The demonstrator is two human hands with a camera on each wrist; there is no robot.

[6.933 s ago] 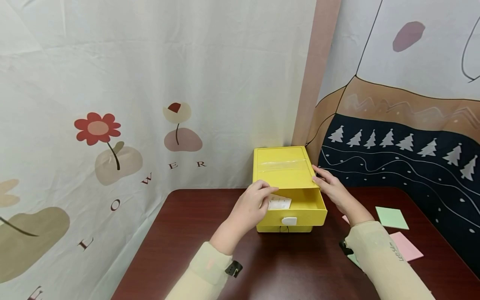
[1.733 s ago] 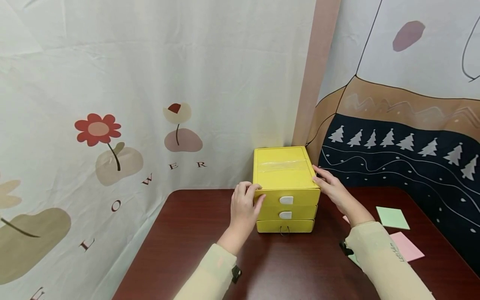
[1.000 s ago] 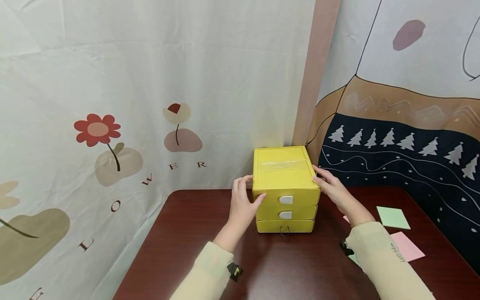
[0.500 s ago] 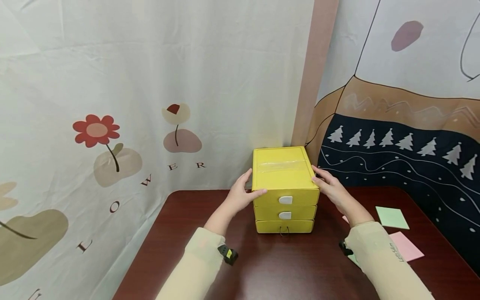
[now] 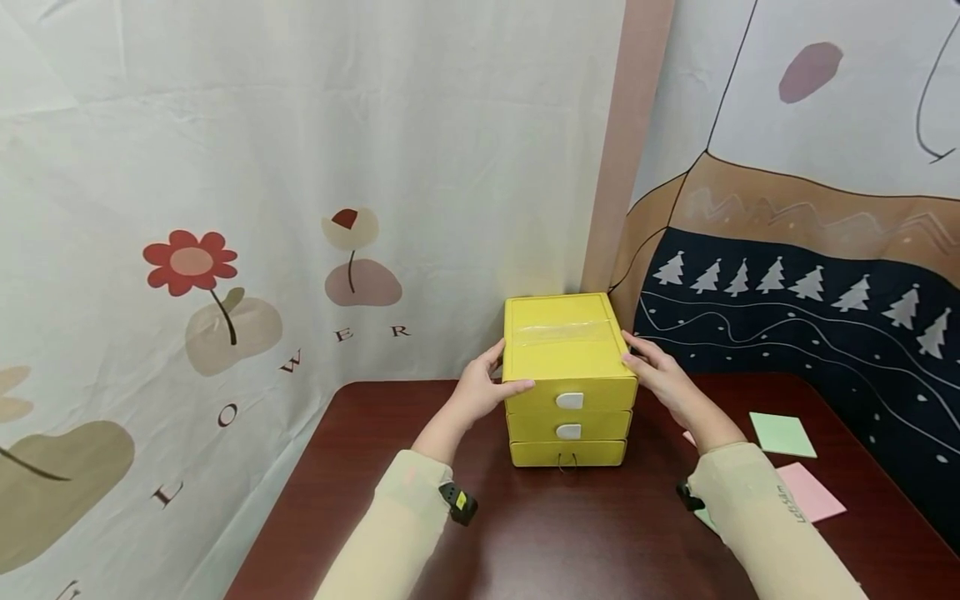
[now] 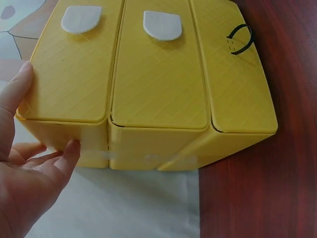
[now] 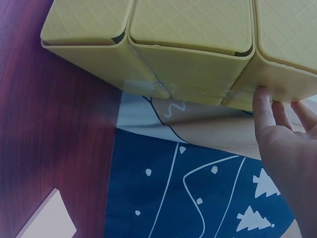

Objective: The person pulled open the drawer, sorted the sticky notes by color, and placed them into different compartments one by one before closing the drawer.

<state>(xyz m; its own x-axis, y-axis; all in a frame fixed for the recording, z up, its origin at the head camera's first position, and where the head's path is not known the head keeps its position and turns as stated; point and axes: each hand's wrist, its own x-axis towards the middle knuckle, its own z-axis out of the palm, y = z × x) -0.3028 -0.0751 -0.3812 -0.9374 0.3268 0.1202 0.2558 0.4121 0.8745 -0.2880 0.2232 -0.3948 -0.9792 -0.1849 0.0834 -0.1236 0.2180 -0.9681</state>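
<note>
A yellow three-drawer storage box (image 5: 566,337) stands at the back of the table in the head view, its drawers all closed. White tabs (image 5: 570,401) mark the upper two fronts, while a dark cord loop (image 6: 241,39) hangs on the lowest. My left hand (image 5: 477,390) rests on the box's upper left corner, thumb at the top drawer's front and fingers along the side. Against the opposite side, my right hand (image 5: 664,380) touches the box with its fingertips. In both wrist views the fingers are extended rather than wrapped round it.
On the table (image 5: 337,500), to the right, lie a green sticky note pad (image 5: 782,434) and a pink one (image 5: 812,493), with more partly hidden by the right arm. A printed curtain (image 5: 420,167) hangs directly behind the box.
Earlier the top drawer stood pulled out with a white paper inside; now it is closed. My left hand has gone from its front to the box's left side. The right hand has stayed.
</note>
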